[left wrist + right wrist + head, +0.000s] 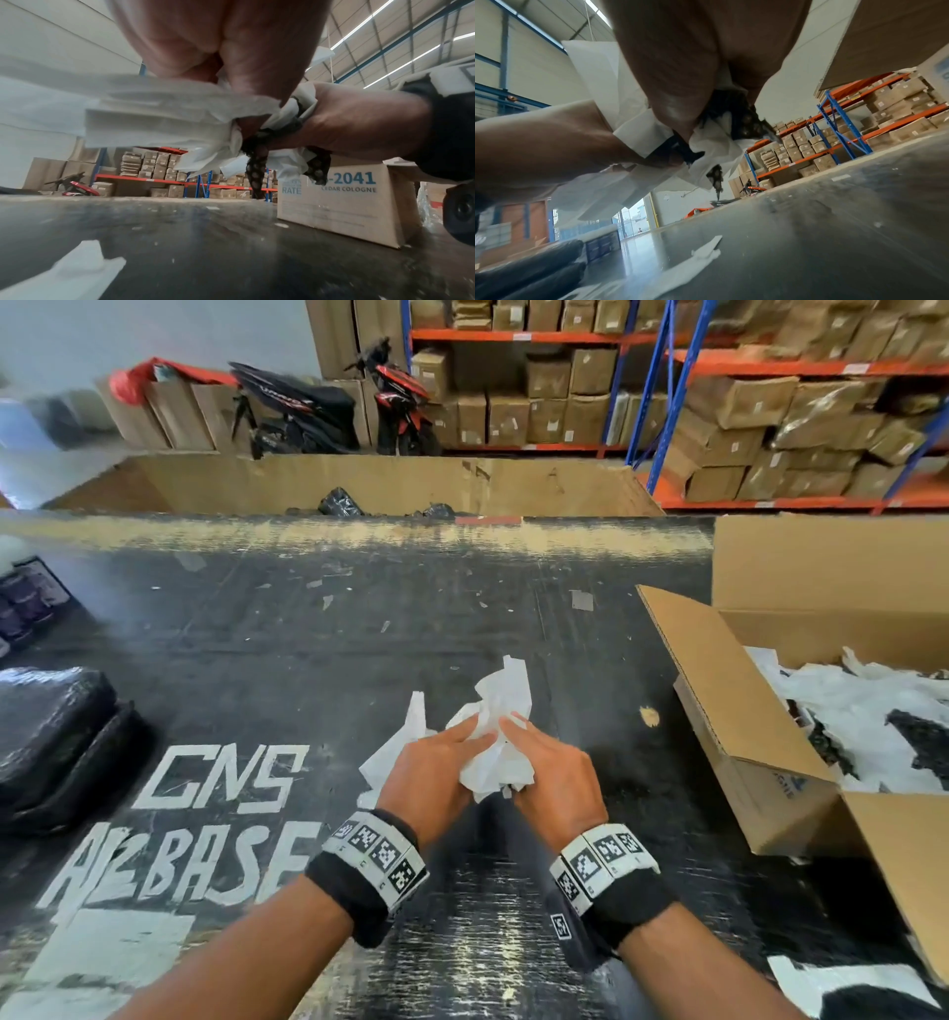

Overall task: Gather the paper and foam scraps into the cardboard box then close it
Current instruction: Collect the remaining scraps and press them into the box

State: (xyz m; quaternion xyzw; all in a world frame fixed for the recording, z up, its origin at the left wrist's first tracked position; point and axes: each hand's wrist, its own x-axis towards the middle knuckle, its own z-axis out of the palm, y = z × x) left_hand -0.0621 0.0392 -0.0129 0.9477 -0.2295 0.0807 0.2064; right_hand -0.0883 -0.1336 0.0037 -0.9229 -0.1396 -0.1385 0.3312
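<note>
Where the two palms meet, much of the bundle of scraps (497, 752) is hidden — only crumpled white paper shows above and between the fingers from the head view, while the wrist views reveal black netted foam (257, 174) hanging from its underside. The left hand (429, 770) and right hand (557, 775) are both closed round this bundle, fingers curled into it, pressing it between them above the black table (318, 670). A flat white strip (395, 747) trails from the bundle on the left hand's side; whether its lower end touches the table cannot be told.

The cardboard box (739, 711) stands open on the table to the right, cut off by the frame edge, its corrugated flaps raised and spread. Inside lies a soft heap of white sheets mixed with dark pieces. Another white-and-black scrap (842, 986) lies at the near right, partly out of frame. A loose white piece (695, 263) rests flat on the scuffed, glossy tabletop beneath the hands. Black wrapped bundles (56, 737) sit at the left edge, shiny and rounded.
</note>
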